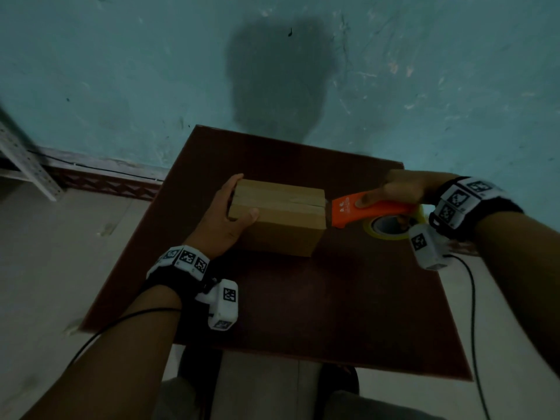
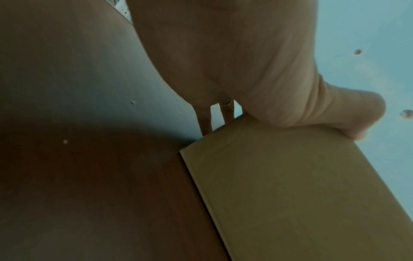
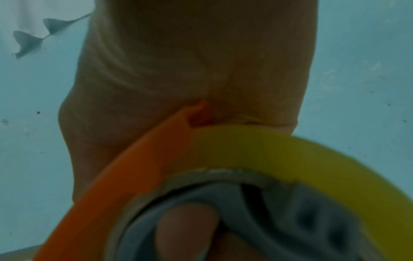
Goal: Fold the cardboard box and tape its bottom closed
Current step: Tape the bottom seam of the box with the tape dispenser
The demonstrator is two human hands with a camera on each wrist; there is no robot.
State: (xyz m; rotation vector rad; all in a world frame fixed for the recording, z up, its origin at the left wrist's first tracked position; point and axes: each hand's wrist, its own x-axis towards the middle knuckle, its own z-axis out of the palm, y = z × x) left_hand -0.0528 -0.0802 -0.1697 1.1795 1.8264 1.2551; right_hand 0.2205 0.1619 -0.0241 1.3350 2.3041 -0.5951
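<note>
Cardboard box (image 1: pixel 281 216), brown, folded into shape, resting near the middle of a dark red-brown table (image 1: pixel 303 298); its upper face shows two flaps meeting along a lengthwise seam, and whether tape already covers that seam cannot be told. Left hand (image 1: pixel 225 219), at the box's left end: thumb laid over the top edge, fingers wrapped round the far corner, palm against the end face, so the hand holds the box; the left wrist view confirms the thumb pressing on the upper edge of the box (image 2: pixel 301 194) with fingers reaching down its far side. Right hand (image 1: pixel 403 189), just right of the box: closed round an orange tape dispenser (image 1: pixel 363 209), thumb lying along the orange body; the right wrist view shows a finger tucked inside the hub of the dispenser (image 3: pixel 138 167). Dispenser's front end touches the right end of the box at the seam. Roll of yellow tape (image 1: pixel 391 228), mounted in the dispenser, right of the box and close above the table; seen large and blurred in the right wrist view (image 3: pixel 301 155). Teal wall (image 1: pixel 121 71), scuffed, beyond the table's far edge. Marker-patterned wristbands with cabled cameras on both wrists.
</note>
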